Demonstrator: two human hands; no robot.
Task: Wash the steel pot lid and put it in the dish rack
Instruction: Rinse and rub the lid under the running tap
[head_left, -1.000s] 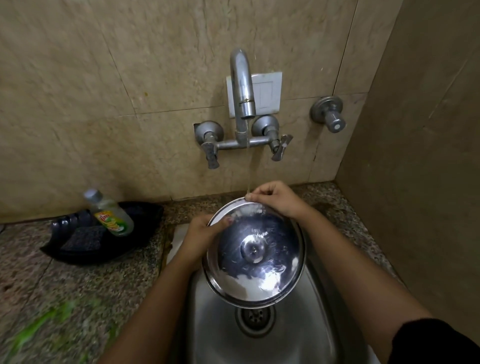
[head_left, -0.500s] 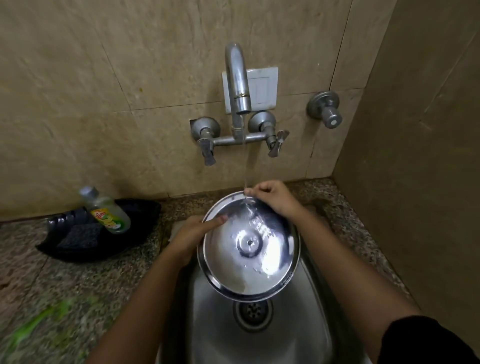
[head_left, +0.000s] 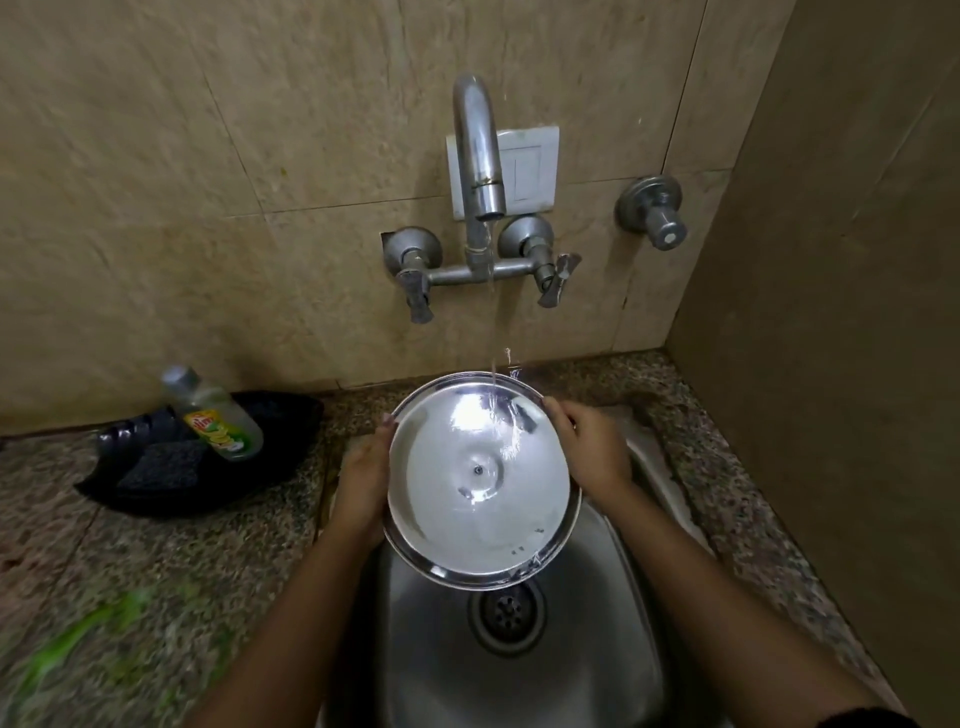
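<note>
So the steel pot lid (head_left: 480, 480) is held over the sink (head_left: 597, 649), tipped with its inner, concave face up toward the camera and its far edge raised toward the wall, so water from the faucet (head_left: 475, 156) hits the upper part and runs down toward the near rim. It's round, so there's no real long axis, just a shiny dished disc with a flat rim and a small rivet dead centre. One lid, two hands: the left hand (head_left: 363, 488) cups the left edge with its fingers curled behind the lid, and the right hand (head_left: 592, 449) grips the right edge with its fingers curled over the rim. The basin is brushed steel with one round drain (head_left: 506, 613) just below the lid. On the speckled granite counter (head_left: 156, 571) sits one black tray (head_left: 208, 467) (holding a single clear soap bottle (head_left: 215, 413) with a yellow-green label, plus one dark scrub pad (head_left: 161, 462)). Faucet has two lever handles, and there's one separate valve (head_left: 657, 213) on the beige tile.
</note>
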